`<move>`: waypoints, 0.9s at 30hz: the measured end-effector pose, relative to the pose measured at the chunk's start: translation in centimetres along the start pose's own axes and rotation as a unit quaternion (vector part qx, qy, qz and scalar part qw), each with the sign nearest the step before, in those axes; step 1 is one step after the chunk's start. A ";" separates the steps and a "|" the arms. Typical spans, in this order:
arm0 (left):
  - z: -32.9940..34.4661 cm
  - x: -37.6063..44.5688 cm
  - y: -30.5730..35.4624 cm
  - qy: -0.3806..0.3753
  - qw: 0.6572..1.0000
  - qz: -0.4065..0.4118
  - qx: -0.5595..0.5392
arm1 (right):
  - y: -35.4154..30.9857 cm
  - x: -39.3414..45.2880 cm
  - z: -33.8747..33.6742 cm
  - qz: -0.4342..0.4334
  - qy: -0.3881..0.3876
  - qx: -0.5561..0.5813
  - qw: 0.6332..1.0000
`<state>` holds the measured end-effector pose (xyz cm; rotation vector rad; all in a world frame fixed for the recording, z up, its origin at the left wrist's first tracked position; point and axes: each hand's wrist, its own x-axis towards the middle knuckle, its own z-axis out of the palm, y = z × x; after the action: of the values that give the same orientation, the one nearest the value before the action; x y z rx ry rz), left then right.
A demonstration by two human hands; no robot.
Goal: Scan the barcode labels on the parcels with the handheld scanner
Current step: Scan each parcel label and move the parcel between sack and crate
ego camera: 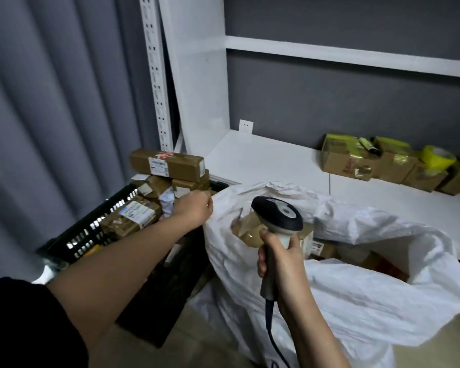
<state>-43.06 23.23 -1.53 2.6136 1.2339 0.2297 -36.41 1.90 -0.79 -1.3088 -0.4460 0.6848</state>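
Observation:
My right hand (279,264) grips the handle of the grey and black handheld scanner (278,215), whose head is over the mouth of a big white sack (369,288). Brown parcels (250,231) lie inside the sack, partly hidden by its folds. To the left, a black plastic crate (91,235) is heaped with brown parcels bearing white labels; a long box (170,164) lies on top and a labelled parcel (134,216) sits lower. My left hand (194,208) is over the crate's right side, beside the sack's rim, fingers curled; whether it holds anything is unclear.
A white shelf board (263,160) runs behind the sack, with a row of cardboard boxes (356,162) and a yellow tape roll (438,155) at its far right. Grey curtain (51,115) on the left. The scanner cable (274,338) hangs down.

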 end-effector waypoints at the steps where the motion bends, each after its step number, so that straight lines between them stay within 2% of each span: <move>1: -0.7 -0.1 -2.5 0.009 1.000 -0.014 -0.003 | 0.4 0.4 1.7 0.004 -0.023 -0.006 1.000; 6: -2.4 1.2 -11.6 -0.003 0.998 -0.057 0.039 | 2.5 4.1 10.0 0.048 -0.077 -0.012 0.996; 9: -2.3 4.2 -14.1 -0.006 0.995 -0.034 0.096 | 4.2 7.6 13.5 0.068 -0.079 0.009 0.994; 19: 1.9 19.7 -12.4 0.020 0.979 0.049 0.194 | 8.7 18.4 16.3 0.055 0.020 0.061 0.996; 23: 2.0 24.0 -11.8 -0.025 0.971 0.076 0.227 | 9.5 19.9 15.9 0.057 0.021 0.062 0.996; 27: 3.1 25.8 -11.2 -0.065 0.933 0.123 0.331 | 10.1 19.8 15.5 0.039 0.011 0.059 0.997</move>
<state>-34.33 49.64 -6.66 3.2849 1.0643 -0.3854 -34.27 27.69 -8.77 -1.2253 -0.3324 0.7493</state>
